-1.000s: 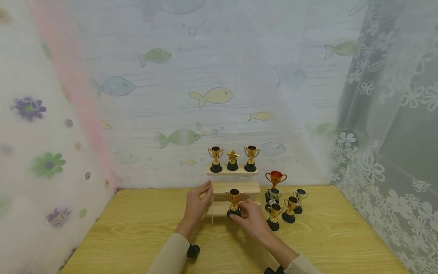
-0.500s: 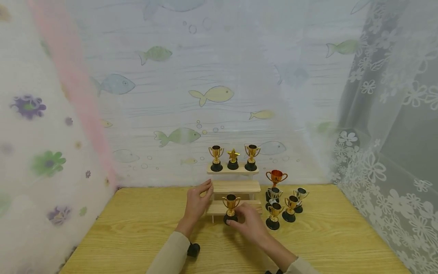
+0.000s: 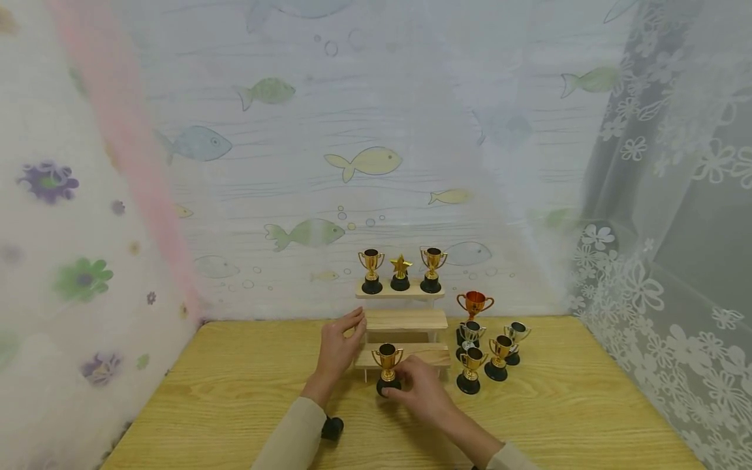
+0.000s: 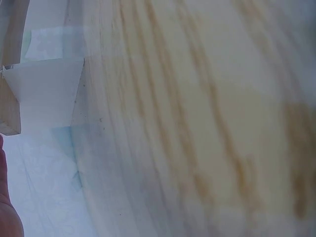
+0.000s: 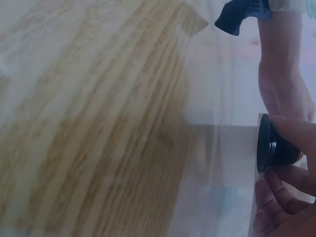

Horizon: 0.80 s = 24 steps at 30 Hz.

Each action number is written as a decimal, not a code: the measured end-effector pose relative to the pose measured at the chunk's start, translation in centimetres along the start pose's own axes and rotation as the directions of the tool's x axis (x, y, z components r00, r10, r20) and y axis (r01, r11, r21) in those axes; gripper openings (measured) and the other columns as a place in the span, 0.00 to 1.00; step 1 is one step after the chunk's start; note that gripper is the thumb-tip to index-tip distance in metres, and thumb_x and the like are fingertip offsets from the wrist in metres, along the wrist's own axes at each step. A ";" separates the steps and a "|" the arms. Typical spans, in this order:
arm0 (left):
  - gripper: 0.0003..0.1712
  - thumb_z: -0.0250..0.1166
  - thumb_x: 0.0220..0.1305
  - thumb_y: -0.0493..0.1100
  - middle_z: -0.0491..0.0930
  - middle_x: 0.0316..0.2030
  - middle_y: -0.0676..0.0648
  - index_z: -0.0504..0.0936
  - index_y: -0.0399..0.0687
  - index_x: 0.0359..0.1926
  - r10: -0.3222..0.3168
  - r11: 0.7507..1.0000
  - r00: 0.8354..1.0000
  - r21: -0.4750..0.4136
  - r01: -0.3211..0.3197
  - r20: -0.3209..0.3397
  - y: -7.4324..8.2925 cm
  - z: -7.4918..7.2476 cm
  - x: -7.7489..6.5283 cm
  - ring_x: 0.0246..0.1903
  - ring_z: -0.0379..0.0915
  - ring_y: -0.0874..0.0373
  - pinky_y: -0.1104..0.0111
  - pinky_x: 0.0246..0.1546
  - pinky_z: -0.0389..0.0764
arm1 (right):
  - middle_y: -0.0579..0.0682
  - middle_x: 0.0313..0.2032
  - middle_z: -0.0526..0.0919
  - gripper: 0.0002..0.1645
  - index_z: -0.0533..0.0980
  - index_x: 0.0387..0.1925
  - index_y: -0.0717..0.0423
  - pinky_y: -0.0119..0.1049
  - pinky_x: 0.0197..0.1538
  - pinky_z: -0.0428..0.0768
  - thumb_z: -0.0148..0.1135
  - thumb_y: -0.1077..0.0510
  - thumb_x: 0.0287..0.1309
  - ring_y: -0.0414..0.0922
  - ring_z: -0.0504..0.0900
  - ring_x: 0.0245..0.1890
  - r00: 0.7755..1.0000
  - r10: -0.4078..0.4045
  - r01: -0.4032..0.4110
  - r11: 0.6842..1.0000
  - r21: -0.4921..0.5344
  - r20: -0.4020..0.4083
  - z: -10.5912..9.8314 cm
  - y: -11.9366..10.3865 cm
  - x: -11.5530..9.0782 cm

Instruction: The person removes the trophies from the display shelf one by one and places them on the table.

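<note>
Head view: a pale hanging printed with fish [image 3: 364,117] is spread across the back, and a lace curtain with white flowers [image 3: 664,274] is seen toward two o'clock. Below them lies a wood-grain tabletop [image 3: 252,391], on which a three-step wooden stand [image 3: 405,320] is set – taken as the clock's centre, with twelve toward the hanging.

Between eight and nine o'clock the left hand [image 3: 338,346] is placed, its fingers nearly straight and their tips touching the left end of the middle step. Between five and six the right hand [image 3: 424,390] is clamped on the black base of a gold two-handled trophy cup [image 3: 387,358], which is pinched by thumb and fingers. That cup is held upright between six and seven, just in front of the lowest step; whether its base meets the tabletop cannot be told.

Near three o'clock an orange-red cup [image 3: 474,305] is stood – the tallest – with a silver cup [image 3: 471,333] just before it and another silver cup [image 3: 517,334] farther out. Between three and four, two gold cups [image 3: 501,350] are grouped. At twelve, on the top step, a gold star trophy [image 3: 401,267] is flanked by a left-end gold cup [image 3: 371,262] and a right-end gold cup [image 3: 433,261].
</note>
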<state>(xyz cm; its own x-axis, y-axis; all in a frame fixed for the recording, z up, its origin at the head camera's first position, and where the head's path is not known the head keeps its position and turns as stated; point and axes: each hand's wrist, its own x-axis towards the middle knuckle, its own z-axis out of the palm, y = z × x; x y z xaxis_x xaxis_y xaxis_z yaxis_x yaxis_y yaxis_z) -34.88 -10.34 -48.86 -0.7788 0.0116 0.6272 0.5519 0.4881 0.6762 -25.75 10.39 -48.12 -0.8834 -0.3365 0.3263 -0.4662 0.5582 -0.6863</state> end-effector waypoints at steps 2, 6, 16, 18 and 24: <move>0.16 0.66 0.72 0.42 0.83 0.57 0.45 0.87 0.37 0.54 0.003 1.000 1.000 0.002 -0.003 0.002 0.0 0.0 0.0 0.54 0.83 0.48 0.50 0.58 0.80 | 0.44 0.35 0.78 0.17 0.85 0.41 0.56 0.32 0.36 0.73 0.78 0.51 0.54 0.40 0.74 0.34 1.000 0.009 -0.009 1.000 0.004 0.023 0.2 0.1 0.1; 0.16 0.66 0.71 0.42 0.83 0.57 0.44 0.87 0.37 0.54 0.001 1.000 1.000 -0.002 -0.001 0.001 0.1 0.0 0.0 0.55 0.82 0.48 0.50 0.58 0.80 | 0.44 0.36 0.79 0.17 0.85 0.42 0.55 0.33 0.39 0.75 0.78 0.51 0.55 0.40 0.76 0.36 0.998 0.015 -0.017 1.000 0.020 0.058 0.5 0.2 0.3; 0.15 0.67 0.71 0.42 0.84 0.57 0.45 0.88 0.38 0.53 -0.008 1.000 1.000 -0.001 0.008 -0.002 0.1 0.0 -0.1 0.55 0.83 0.48 0.51 0.59 0.79 | 0.44 0.35 0.82 0.13 0.86 0.38 0.54 0.34 0.39 0.79 0.80 0.55 0.52 0.43 0.80 0.36 0.991 -0.032 0.021 0.996 0.081 0.130 1.2 0.2 0.4; 0.15 0.67 0.71 0.42 0.84 0.57 0.46 0.88 0.38 0.53 -0.008 1.000 1.000 -0.002 0.008 -0.003 0.1 0.0 -0.1 0.55 0.83 0.49 0.51 0.58 0.80 | 0.44 0.35 0.82 0.12 0.86 0.37 0.53 0.34 0.39 0.78 0.80 0.55 0.51 0.42 0.80 0.35 0.989 -0.038 0.027 0.997 0.079 0.146 1.4 0.1 0.5; 0.15 0.67 0.71 0.41 0.84 0.57 0.45 0.88 0.39 0.53 0.002 1.000 1.000 -0.007 -0.002 -0.015 0.2 0.0 0.0 0.54 0.83 0.49 0.51 0.57 0.80 | 0.41 0.31 0.81 0.11 0.85 0.32 0.52 0.30 0.35 0.76 0.81 0.56 0.48 0.39 0.78 0.31 0.985 -0.034 0.025 0.998 0.055 0.170 1.7 -0.1 0.8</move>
<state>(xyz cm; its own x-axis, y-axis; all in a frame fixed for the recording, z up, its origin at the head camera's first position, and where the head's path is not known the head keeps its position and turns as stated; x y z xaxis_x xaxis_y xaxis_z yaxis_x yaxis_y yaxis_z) -34.74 -10.23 -48.71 -0.7734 -0.0004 0.6339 0.5553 0.4818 0.6779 -26.33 8.72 -48.86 -0.8457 -0.4796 0.2339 -0.4847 0.5072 -0.7126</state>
